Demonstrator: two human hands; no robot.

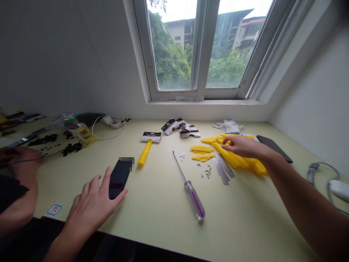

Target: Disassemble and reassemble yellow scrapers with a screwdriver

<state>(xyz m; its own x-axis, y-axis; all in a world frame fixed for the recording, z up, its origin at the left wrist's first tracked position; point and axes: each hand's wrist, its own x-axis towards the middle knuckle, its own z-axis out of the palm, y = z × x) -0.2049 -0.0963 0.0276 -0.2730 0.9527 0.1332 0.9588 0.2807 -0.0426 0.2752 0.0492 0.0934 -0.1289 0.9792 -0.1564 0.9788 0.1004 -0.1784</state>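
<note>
My left hand (95,200) rests with spread fingers around the lower part of a black phone (119,179) lying on the table. My right hand (241,145) is over a pile of yellow plastic handles (234,159), thumb and index finger curled near one; whether it grips any is hard to see. Left of the pile lie two small yellow pieces (202,157), with metal blades (223,169) and scattered screws (208,171) close by. A clear screwdriver (195,200) points toward small nuts (182,156). One yellow handle (145,153) with a card lies apart, right of the phone.
Black-and-white cards (170,126) and a white glove (228,126) lie at the back of the pale table (160,218). A dark phone-like slab (275,148) and cables are at right. At left are a bottle (81,131), black parts and another person's arm (21,196).
</note>
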